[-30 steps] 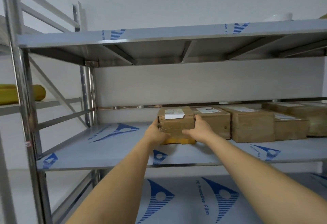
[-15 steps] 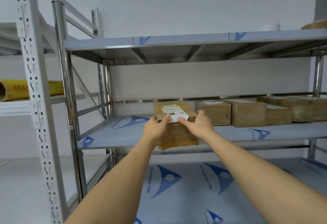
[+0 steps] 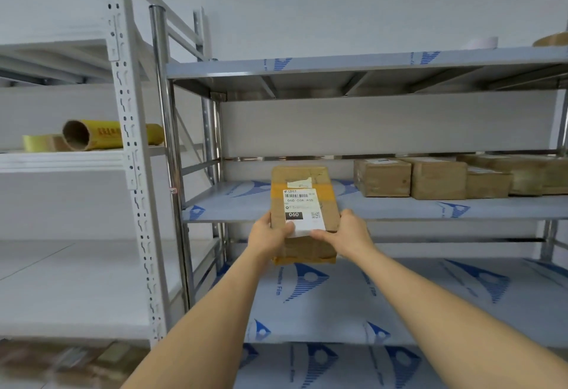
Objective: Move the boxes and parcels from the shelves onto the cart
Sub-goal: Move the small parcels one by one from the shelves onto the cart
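Observation:
A brown cardboard parcel with yellow tape and a white label marked 060 is in the air in front of the steel shelf. My left hand grips its near left corner and my right hand grips its near right corner, thumbs on the label. The parcel's top face tilts toward me. Several more brown boxes stand in a row on the right part of the same shelf. No cart is in view.
A lower shelf with blue-printed film lies under the parcel. A white perforated upright and a steel post stand on the left. A yellow film roll lies on the left rack. Tape rolls sit on the top shelf.
Both hands have lifted the parcel off the middle shelf and drawn it toward me, tilting its labelled top up. The view has pulled back from the shelf and shifted left.

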